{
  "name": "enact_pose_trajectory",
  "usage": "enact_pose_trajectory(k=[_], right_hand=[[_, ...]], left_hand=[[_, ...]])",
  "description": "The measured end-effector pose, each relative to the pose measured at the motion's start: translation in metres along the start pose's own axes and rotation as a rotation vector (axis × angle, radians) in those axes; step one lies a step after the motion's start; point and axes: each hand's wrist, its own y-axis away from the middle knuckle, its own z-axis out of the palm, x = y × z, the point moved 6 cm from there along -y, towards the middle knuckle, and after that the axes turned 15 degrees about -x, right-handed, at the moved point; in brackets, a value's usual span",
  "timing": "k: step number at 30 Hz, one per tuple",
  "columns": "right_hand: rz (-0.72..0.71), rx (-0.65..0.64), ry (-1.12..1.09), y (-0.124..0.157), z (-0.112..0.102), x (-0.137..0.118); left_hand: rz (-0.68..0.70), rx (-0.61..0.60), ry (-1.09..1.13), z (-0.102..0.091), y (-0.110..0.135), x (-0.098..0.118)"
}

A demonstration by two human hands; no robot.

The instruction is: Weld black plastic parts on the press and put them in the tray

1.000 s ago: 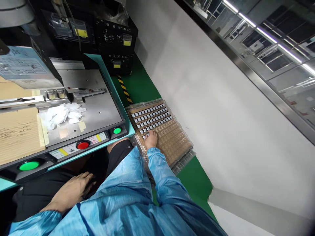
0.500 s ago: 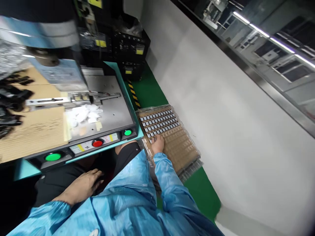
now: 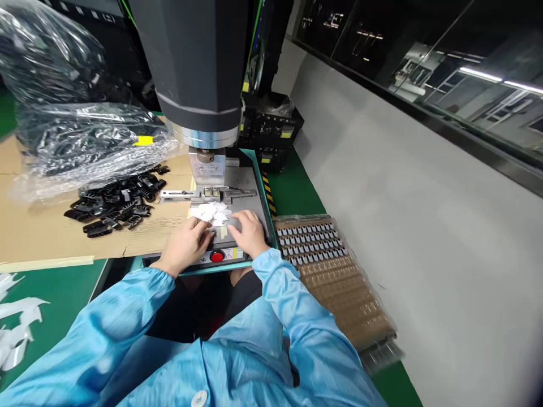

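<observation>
Both of my hands rest on the metal machine plate (image 3: 246,183) just behind the red button (image 3: 216,257). My left hand (image 3: 186,244) has its fingers curled at the near edge of a small heap of white parts (image 3: 211,211). My right hand (image 3: 249,232) sits beside it with its fingers bent down on the plate; whether it holds anything is hidden. The grey press head (image 3: 199,73) hangs above the fixture (image 3: 207,193). Blue sleeves cover both arms.
A brown tray of small grey-white parts (image 3: 322,254) lies to the right, partly filled at its far end. Black plastic parts (image 3: 116,203) lie on cardboard at left, behind them clear bags of more (image 3: 80,135). White pieces (image 3: 17,322) lie at far left.
My right hand left the brown tray and came onto the machine plate. My left hand rose from my lap to the white parts. The view swung left and up.
</observation>
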Motion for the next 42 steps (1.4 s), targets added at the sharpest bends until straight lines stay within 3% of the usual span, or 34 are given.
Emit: enact_pose_trajectory(k=[4, 8, 20, 27, 31, 34, 38, 42], right_hand=[[-0.015, -0.047, 0.107, -0.032, 0.021, -0.022], [0.012, -0.029, 0.167, -0.033, 0.03, -0.019], [0.211, 0.145, 0.032, -0.022, 0.016, 0.005], [0.268, 0.069, 0.09, -0.023, 0.01, 0.024], [0.151, 0.199, 0.037, -0.015, 0.0, 0.014], [0.074, 0.289, -0.125, -0.004, -0.003, -0.001], [0.06, 0.226, -0.529, -0.002, 0.013, -0.016], [0.077, 0.21, -0.816, -0.009, 0.029, -0.021]], left_hand=[[-0.011, 0.02, -0.098, 0.005, -0.022, -0.013], [0.016, 0.024, -0.109, 0.005, -0.026, -0.012], [0.172, -0.029, -0.153, 0.0, -0.043, 0.002], [0.247, -0.041, -0.213, -0.003, -0.045, 0.014], [0.192, 0.072, 0.037, -0.01, -0.037, 0.01], [0.049, 0.138, 0.452, -0.008, -0.031, -0.001], [-0.076, 0.104, 0.96, 0.008, -0.026, -0.003], [-0.065, 0.132, 1.138, 0.009, -0.023, -0.001]])
